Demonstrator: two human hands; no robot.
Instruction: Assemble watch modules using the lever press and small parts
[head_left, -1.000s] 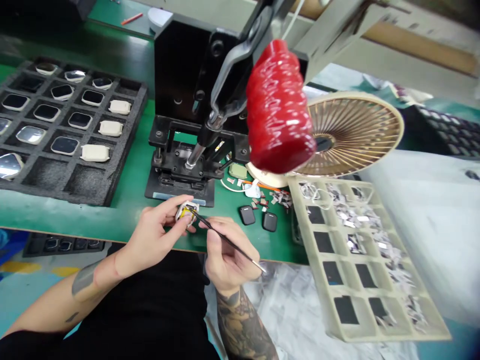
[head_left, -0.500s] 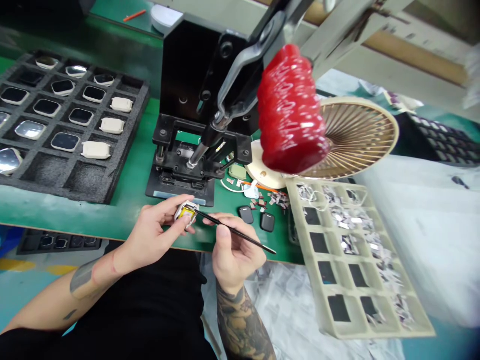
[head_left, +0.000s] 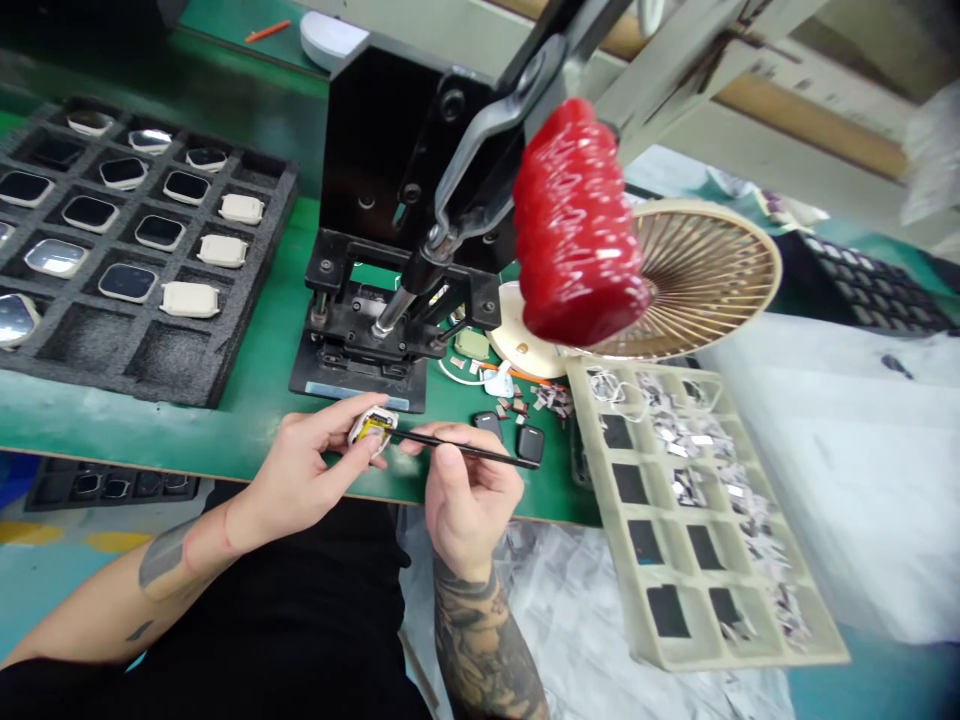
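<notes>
Between the thumb and fingers of my left hand (head_left: 315, 465) is an opened white smartwatch case (head_left: 375, 425), its inside facing up with a yellow part showing. My right hand (head_left: 472, 490) pinches a thin black tool (head_left: 480, 452), which looks like a pair of tweezers. The tool's tip reaches into the watch case; what it touches there is too small to tell. Both hands are just above the front edge of the green bench, in front of the black press (head_left: 367, 340). Two small black cases (head_left: 530, 443) lie just beyond my right hand.
A red-wrapped press handle (head_left: 577, 230) juts over the bench, with a fan (head_left: 697, 280) behind it. At left, a grey foam tray (head_left: 176, 370) holds watch cases. A compartment tray (head_left: 679, 655) of small parts sits at right. Loose bits (head_left: 551, 400) lie near the press.
My right hand has tilted the black tool closer to level, its rear end rising. The left hand keeps the watch case in nearly the same spot. The view has shifted slightly.
</notes>
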